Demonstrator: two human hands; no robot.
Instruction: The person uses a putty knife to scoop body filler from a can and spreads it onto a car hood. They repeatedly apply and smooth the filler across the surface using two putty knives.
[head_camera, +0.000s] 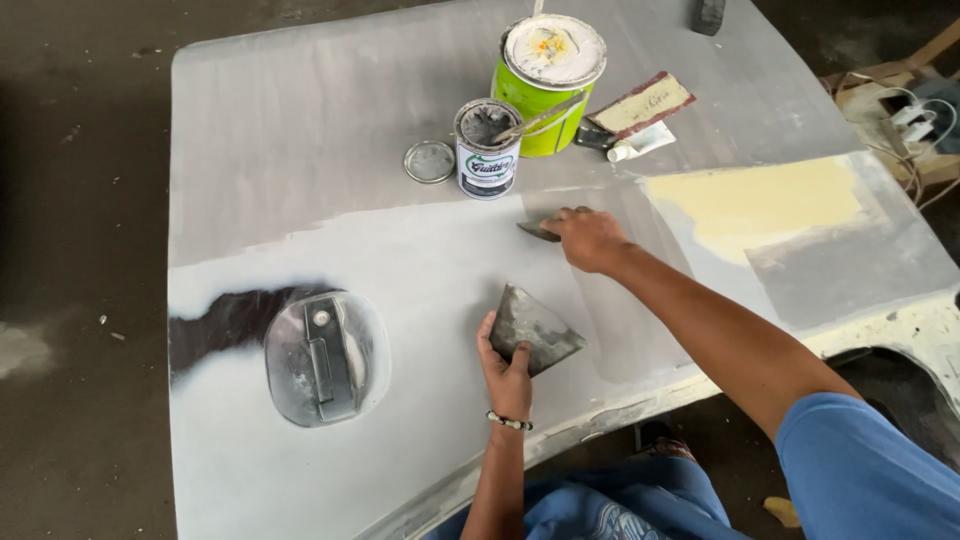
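Note:
My left hand grips a grey, putty-smeared scraper plate tilted above the grey car body panel. My right hand reaches further across the panel and presses a small spreader blade flat on the grey filler. Only the blade's tip shows beyond my fingers. A bead bracelet circles my left wrist.
A small open tin with a stick across it stands beside its lid. A green can and another putty knife sit behind. A yellow filler patch lies right; a recessed fuel flap left. Dark floor surrounds the panel.

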